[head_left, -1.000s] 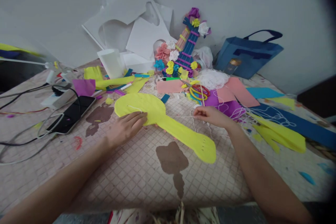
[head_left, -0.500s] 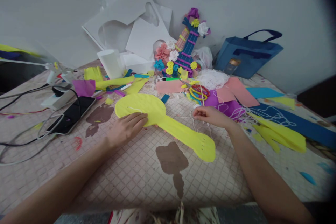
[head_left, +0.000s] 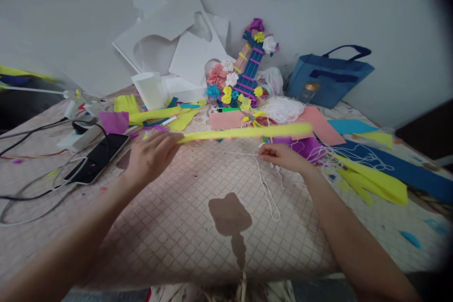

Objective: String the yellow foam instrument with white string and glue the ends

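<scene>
My left hand (head_left: 154,155) grips the wide end of a yellow guitar-shaped cutout (head_left: 244,132). The cutout is raised off the table and turned edge-on, its narrow end blurred and pointing right. In the fingers of my right hand (head_left: 281,155) is a white string (head_left: 240,153), pinched and drawn out toward the left. A slack loop of it hangs down onto the tablecloth. Whether the string still joins the cutout cannot be seen. Behind stands a blue paper guitar (head_left: 250,73) with paper flowers, against the wall.
On the left are a phone (head_left: 101,155), a power strip (head_left: 79,137) and cables. White board offcuts (head_left: 191,52) lean on the wall beside a white roll (head_left: 150,89). Scissors, tangled white string (head_left: 285,108) and coloured paper strips lie right of centre, near a blue bag (head_left: 327,80).
My left hand has lifted the yellow cutout from lying flat and tipped it edge-on. My right hand has stayed nearly in place, still pinching the string.
</scene>
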`<state>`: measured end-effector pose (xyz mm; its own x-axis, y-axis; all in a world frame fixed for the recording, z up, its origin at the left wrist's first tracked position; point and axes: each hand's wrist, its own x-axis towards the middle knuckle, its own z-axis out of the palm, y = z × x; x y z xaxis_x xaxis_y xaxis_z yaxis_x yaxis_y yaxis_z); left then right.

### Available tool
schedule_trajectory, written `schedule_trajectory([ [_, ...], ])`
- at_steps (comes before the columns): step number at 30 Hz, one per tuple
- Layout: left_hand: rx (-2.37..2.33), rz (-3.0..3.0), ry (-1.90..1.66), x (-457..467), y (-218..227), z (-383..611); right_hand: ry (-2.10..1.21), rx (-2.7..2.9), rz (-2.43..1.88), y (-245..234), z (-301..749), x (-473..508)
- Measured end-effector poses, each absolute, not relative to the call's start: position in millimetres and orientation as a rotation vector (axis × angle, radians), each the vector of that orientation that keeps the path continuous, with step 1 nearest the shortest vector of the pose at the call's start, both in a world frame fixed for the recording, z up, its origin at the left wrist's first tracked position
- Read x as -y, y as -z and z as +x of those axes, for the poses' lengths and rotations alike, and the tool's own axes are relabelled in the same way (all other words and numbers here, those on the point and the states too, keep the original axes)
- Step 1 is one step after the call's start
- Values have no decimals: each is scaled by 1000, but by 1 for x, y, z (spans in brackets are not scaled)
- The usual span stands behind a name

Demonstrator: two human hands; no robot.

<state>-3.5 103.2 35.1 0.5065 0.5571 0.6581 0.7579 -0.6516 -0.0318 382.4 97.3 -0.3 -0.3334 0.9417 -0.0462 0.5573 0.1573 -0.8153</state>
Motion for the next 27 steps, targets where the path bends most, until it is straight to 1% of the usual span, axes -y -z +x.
schedule_trajectory([
  [6,1654,-2354,1072,-111,-109,-6,-966,1885,-1359,-5,380,-96],
  [9,1942,-2536,1222,-121,-123,-12,-944,1757,-1292,-9,378,-93],
  [12,2389,-2904,1282,-131,-107,-14,-901,1652,-1236,-13,375,-91],
  [15,2745,-3200,1201,-135,-70,-12,-869,1575,-1210,-14,372,-90],
  [18,2869,-3331,1064,-133,-35,-9,-858,1498,-1209,-13,370,-92],
  [20,2913,-3366,1024,-131,-22,-7,-857,1462,-1203,-11,371,-94],
  [23,2970,-3395,993,-127,-16,-6,-840,1437,-1197,-6,374,-96],
  [27,3140,-3273,912,-125,-17,-4,-805,1427,-1220,-2,375,-99],
])
